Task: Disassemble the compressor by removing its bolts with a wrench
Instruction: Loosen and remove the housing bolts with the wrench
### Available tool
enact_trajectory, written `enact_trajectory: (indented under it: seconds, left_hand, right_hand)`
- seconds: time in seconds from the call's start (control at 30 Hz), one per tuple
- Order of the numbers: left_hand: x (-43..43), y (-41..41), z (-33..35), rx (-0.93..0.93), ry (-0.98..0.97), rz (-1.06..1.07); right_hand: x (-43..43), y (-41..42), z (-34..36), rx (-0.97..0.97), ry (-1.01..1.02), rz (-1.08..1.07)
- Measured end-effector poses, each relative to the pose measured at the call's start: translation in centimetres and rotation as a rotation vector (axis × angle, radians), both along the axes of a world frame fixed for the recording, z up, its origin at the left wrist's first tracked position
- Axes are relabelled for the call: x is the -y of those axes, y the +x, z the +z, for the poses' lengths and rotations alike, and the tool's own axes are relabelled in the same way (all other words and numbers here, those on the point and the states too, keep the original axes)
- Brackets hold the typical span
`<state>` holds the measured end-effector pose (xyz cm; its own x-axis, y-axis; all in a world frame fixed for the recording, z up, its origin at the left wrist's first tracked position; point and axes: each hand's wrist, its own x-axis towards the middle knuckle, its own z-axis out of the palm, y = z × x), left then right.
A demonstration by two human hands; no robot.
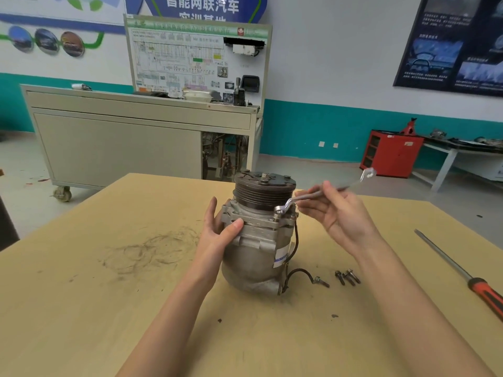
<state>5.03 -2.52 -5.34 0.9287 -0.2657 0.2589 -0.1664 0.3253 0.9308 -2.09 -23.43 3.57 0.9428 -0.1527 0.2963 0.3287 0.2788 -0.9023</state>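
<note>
Tan wood table (109,308), compressor (253,257) upright ctr, loose bolts (347,277) just R, screwdriver (462,276) far R

compressor (253,257) grey | pulley (262,194) black | wrench (304,197) silver | table (109,308) tan | screwdriver handle (487,295) red-black
</note>
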Motion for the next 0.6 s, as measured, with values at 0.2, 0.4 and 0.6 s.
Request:
enact_trajectory:
  seconds: [0.2, 0.4, 0.6]
  left_hand:
    - [0.1, 0.1, -0.1, 0.005, -0.002, 0.002]
    - [0.0, 0.1, -0.2, 0.014, 0.002, -0.002]
    - [0.2, 0.2, 0.2, 0.065, 0.101, 0.087]
  right_hand:
    - [-4.5, -2.8, 4.3, 0.360, -0.893, -0.493]
    - [-9.7, -3.4, 4.4, 0.555, -1.697, -0.664]
    - [-12.7, -3.5, 1.5, 0.668, -1.903, -0.936]
